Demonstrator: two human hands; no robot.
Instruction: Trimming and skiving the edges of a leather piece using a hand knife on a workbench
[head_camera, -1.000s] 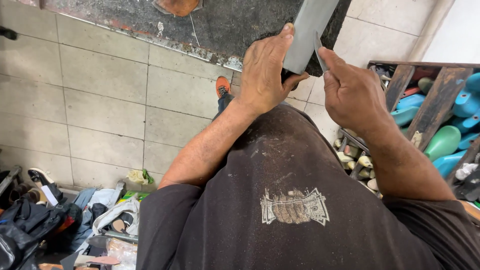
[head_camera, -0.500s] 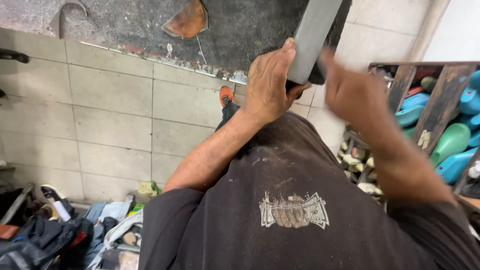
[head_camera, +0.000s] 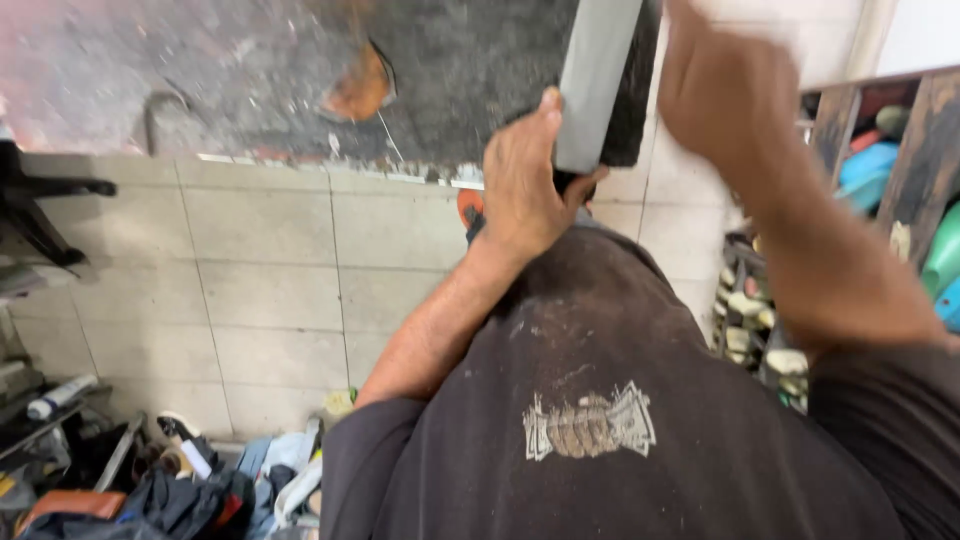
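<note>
My left hand (head_camera: 525, 185) grips the lower end of a long grey flat bar (head_camera: 595, 80), which stands upright and leans slightly right against the edge of a dark, scuffed worktop (head_camera: 250, 70). To the right of the bar's upper part my right hand (head_camera: 730, 90) is raised and blurred by motion. I cannot tell whether anything is in it. Both forearms reach out over my dark T-shirt (head_camera: 600, 430).
A curled brown leather scrap (head_camera: 358, 92) lies on the worktop. Below it is a pale tiled wall (head_camera: 270, 290). A wooden rack (head_camera: 905, 150) with coloured shoe forms stands at the right. Shoes, bags and clutter (head_camera: 180, 490) are heaped at the lower left.
My right hand has swept upward along the bar and is now blurred. The view has tilted, showing more of the worktop. My left hand keeps its grip on the bar.
</note>
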